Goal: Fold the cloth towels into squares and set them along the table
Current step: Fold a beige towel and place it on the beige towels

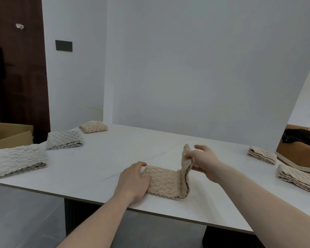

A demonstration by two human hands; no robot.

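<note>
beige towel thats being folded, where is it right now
In the head view the beige towel lies near the table's front edge, centre, left hand pressing its left end and right hand lifting its right end.

Beige waffle-knit cloth towel (pixel 164 181), folded into a strip, near front edge of white worktop (pixel 100 163); left part flat, right end raised upright. Folded beige towel square (pixel 93 126) at far left corner. Pale grey folded towel (pixel 64 140) just nearer along the left edge. Larger pale grey folded towel (pixel 18 161) at near left edge. Folded beige towel (pixel 262 155) at right edge, layered edges showing. Another folded beige towel (pixel 298 179) nearer on the right, apart from it.
</note>
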